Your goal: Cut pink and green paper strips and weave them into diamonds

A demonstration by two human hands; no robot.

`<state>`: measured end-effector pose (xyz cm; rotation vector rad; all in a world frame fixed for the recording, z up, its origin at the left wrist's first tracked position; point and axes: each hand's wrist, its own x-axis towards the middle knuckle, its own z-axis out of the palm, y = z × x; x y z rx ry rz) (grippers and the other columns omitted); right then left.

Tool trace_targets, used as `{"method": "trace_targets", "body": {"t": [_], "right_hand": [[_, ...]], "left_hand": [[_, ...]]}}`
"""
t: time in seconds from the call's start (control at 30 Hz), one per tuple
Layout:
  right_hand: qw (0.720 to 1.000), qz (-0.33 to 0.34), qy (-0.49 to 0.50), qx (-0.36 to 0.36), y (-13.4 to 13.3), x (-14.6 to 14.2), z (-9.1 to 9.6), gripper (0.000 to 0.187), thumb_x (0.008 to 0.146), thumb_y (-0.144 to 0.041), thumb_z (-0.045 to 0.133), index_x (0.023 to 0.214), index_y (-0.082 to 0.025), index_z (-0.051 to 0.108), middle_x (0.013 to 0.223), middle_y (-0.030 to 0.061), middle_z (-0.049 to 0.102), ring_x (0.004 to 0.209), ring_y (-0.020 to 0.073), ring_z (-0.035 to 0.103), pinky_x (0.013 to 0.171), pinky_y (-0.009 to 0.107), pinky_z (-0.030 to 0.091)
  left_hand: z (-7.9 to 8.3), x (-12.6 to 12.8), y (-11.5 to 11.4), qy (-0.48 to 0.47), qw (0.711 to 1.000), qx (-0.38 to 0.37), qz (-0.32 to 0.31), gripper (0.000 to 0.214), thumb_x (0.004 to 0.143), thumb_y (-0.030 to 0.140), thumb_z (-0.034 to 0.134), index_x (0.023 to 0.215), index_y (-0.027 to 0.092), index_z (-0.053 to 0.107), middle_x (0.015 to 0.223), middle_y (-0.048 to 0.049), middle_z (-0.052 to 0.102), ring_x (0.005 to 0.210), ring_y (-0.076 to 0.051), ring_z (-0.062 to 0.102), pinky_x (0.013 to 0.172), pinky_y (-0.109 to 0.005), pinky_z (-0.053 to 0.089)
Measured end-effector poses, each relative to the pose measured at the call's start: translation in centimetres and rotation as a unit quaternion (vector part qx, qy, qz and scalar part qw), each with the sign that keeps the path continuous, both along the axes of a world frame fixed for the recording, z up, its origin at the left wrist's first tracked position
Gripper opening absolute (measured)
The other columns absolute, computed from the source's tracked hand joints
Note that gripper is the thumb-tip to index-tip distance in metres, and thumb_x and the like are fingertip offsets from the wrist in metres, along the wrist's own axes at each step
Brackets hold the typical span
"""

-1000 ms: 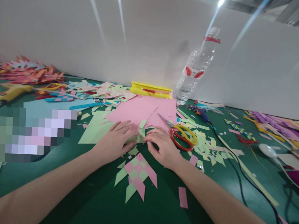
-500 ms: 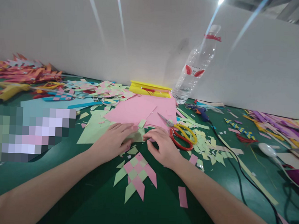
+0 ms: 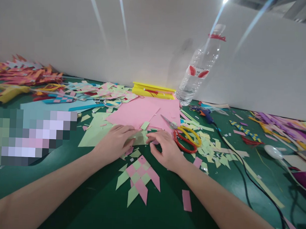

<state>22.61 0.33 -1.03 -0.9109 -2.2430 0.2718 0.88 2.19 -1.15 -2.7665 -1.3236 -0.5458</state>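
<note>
My left hand (image 3: pixel 115 142) rests on a light green paper sheet (image 3: pixel 90 133), fingers loosely stretched and thumb apart. Opposite it, my right hand (image 3: pixel 167 148) lies beside small paper scraps, its fingers curved with a gap before the thumb. Neither hand holds anything that I can see. A woven pink and green paper fish (image 3: pixel 140 177) lies flat on the table below both hands. Scissors (image 3: pixel 184 138) with red and yellow handles lie just past my right hand, their blades on a pink paper sheet (image 3: pixel 140 110).
A clear plastic bottle (image 3: pixel 199 71) leans at the back wall beside a yellow folded piece (image 3: pixel 152 91). Glue guns, one blue (image 3: pixel 205 115) with a black cable and one yellow (image 3: pixel 10 94), lie on the sides. Cut scraps (image 3: pixel 212 149) litter the green table (image 3: pixel 93 206).
</note>
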Motion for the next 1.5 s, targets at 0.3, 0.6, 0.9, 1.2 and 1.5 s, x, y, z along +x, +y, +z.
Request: {"method": "trace_targets", "body": {"t": [0.3, 0.6, 0.9, 1.2, 1.5], "right_hand": [[1.0, 0.001, 0.001, 0.0, 0.0, 0.0, 0.0, 0.029, 0.083, -0.012, 0.045, 0.111, -0.02, 0.049, 0.089, 0.0045, 0.067, 0.093, 0.0207, 0.057, 0.09, 0.042, 0.041], [1.0, -0.008, -0.006, -0.001, 0.0, -0.1, 0.1, 0.027, 0.083, -0.011, 0.044, 0.108, -0.02, 0.05, 0.089, 0.0047, 0.067, 0.092, 0.0208, 0.057, 0.091, 0.043, 0.041], [1.0, -0.008, -0.012, -0.02, -0.2, -0.1, 0.5, 0.027, 0.082, -0.011, 0.044, 0.107, -0.019, 0.051, 0.088, 0.0048, 0.068, 0.092, 0.0208, 0.058, 0.091, 0.043, 0.042], [0.999, -0.01, -0.022, -0.032, -0.2, -0.1, 0.5, 0.026, 0.083, -0.012, 0.044, 0.107, -0.019, 0.05, 0.089, 0.0039, 0.069, 0.092, 0.0208, 0.058, 0.093, 0.044, 0.04], [0.999, -0.014, -0.009, -0.028, -0.2, -0.1, 0.6, 0.025, 0.083, -0.011, 0.044, 0.106, -0.017, 0.051, 0.092, 0.006, 0.068, 0.094, 0.0207, 0.057, 0.089, 0.042, 0.044]], "left_hand": [[-0.3, -0.3, 0.3, -0.049, 0.998, 0.033, -0.002, 0.03, 0.09, 0.023, 0.039, 0.111, 0.018, 0.06, 0.108, -0.0096, 0.065, 0.103, -0.025, 0.057, 0.09, -0.042, 0.041], [1.4, -0.2, -0.2, -0.223, 0.97, -0.008, 0.095, 0.021, 0.084, 0.033, 0.051, 0.084, 0.019, 0.067, 0.085, -0.0044, 0.071, 0.081, -0.021, 0.064, 0.076, -0.033, 0.046], [1.6, -0.3, -0.6, -0.385, 0.899, 0.003, 0.209, 0.013, 0.077, 0.035, 0.064, 0.084, 0.025, 0.069, 0.087, 0.0001, 0.071, 0.078, -0.018, 0.063, 0.073, -0.029, 0.05], [1.7, 0.1, -1.4, -0.421, 0.886, 0.072, 0.177, 0.004, 0.079, 0.029, 0.064, 0.08, 0.025, 0.066, 0.081, 0.0016, 0.069, 0.078, -0.017, 0.063, 0.078, -0.032, 0.05], [1.9, 0.6, -0.4, -0.723, 0.653, -0.118, 0.192, 0.01, 0.068, 0.021, 0.072, 0.077, 0.02, 0.066, 0.079, 0.0008, 0.064, 0.074, -0.012, 0.061, 0.07, -0.024, 0.052]]}}
